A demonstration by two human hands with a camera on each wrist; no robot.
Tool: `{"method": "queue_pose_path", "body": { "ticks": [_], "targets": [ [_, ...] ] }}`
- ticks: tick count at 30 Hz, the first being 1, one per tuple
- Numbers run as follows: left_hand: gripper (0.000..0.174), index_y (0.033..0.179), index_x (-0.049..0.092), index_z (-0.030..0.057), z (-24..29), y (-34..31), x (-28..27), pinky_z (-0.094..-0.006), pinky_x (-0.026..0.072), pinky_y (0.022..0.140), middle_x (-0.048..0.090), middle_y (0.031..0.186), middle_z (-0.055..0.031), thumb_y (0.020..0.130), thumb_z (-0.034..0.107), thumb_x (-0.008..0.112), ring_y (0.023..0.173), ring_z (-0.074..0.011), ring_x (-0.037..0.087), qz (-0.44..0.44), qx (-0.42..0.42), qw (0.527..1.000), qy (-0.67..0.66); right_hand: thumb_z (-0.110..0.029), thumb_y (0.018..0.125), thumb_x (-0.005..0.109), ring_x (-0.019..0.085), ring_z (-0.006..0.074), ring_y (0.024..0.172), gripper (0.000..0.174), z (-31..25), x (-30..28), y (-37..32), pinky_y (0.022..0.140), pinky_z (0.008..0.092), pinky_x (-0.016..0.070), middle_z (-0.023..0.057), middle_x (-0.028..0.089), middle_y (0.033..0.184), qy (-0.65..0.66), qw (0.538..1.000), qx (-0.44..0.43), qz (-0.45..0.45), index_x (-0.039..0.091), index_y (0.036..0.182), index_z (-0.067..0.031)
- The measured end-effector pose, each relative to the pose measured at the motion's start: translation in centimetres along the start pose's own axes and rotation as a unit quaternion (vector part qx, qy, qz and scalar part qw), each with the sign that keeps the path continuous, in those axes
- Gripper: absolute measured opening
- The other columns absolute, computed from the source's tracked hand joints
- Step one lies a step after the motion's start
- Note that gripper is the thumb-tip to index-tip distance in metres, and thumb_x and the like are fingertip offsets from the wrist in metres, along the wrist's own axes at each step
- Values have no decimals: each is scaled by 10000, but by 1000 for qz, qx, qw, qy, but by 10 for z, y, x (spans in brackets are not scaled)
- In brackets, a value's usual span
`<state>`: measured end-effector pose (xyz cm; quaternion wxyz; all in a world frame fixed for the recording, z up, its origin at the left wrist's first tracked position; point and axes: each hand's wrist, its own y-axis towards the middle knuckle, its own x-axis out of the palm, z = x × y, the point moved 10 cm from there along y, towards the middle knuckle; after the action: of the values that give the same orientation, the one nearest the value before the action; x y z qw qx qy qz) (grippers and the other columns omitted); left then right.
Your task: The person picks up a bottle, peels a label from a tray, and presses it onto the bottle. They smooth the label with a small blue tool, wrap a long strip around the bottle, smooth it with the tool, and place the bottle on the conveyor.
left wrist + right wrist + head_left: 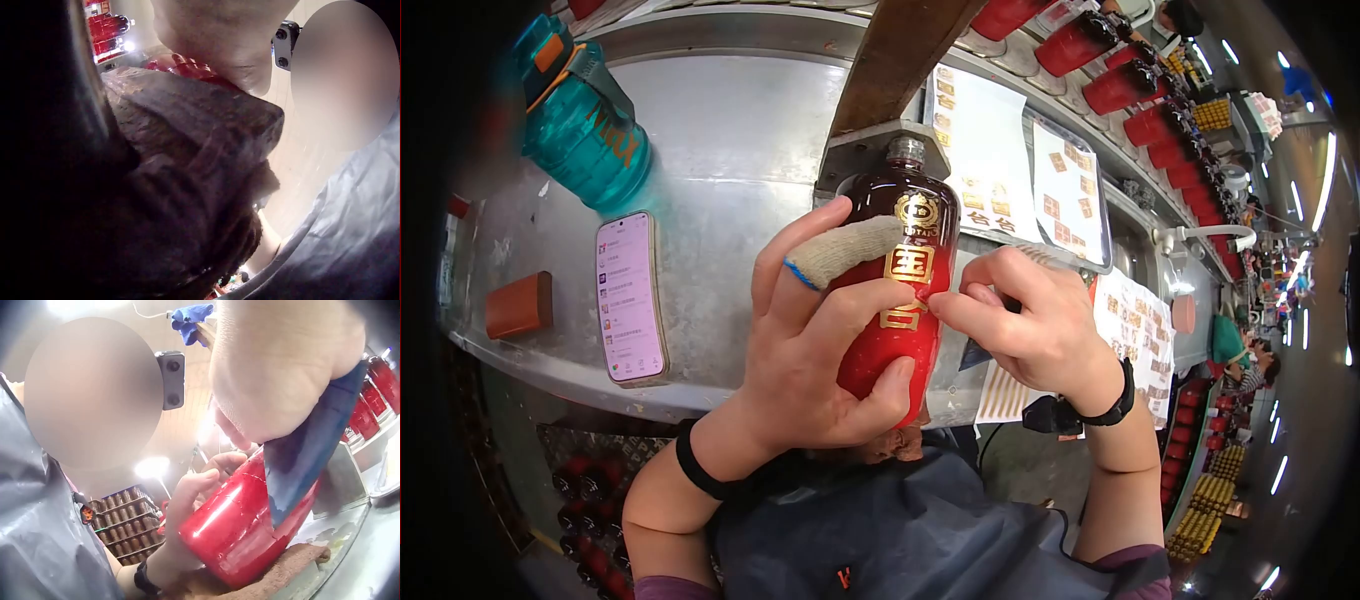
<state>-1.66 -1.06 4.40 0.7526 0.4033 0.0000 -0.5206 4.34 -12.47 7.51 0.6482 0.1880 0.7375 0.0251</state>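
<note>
A red glass bottle (870,350) with gold emblems and characters lies tilted, its clear neck against a metal bracket (880,140). My left hand (800,340) grips it from the left, a knitted cover on one finger. The index fingertip presses at the lower gold character (900,316). My right hand (1035,320) has curled fingers, its fingertips at that character's right edge. From under the right palm sticks a dark blue flat, pointed piece (306,450), held in the hand and overlapping the bottle (237,519). Brown cloth (294,565) lies beneath the bottle.
To the left are a teal water bottle (590,130), a lit phone (628,300) and a brown box (518,305). Sheets of gold stickers (985,150) lie beyond the right hand. Rows of red bottles (1090,60) stand at the upper right. A wooden post (890,60) rises behind the bracket.
</note>
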Motion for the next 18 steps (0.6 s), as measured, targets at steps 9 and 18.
{"method": "queue_pose_path", "body": {
  "ticks": [9, 18],
  "targets": [
    [399, 1059, 656, 110, 0, 0, -1, -494, 387, 1060, 555, 1295, -156, 682, 225, 718, 1295, -416, 450, 2, 2, 1000, -3, -74, 799, 623, 585, 145, 633, 319, 6, 9, -10, 474, 300, 431, 1, 493, 816, -16, 999, -1, -36, 626, 1075, -234],
    [397, 1056, 655, 108, 0, -1, -1, -494, 386, 1059, 552, 1299, -159, 684, 229, 716, 1297, -415, 447, 2, 5, 1000, -3, -82, 779, 636, 593, 155, 633, 325, 0, 6, -1, 465, 304, 432, 10, 501, 796, 7, 1000, 3, -20, 636, 1067, -233]
  ]
}}
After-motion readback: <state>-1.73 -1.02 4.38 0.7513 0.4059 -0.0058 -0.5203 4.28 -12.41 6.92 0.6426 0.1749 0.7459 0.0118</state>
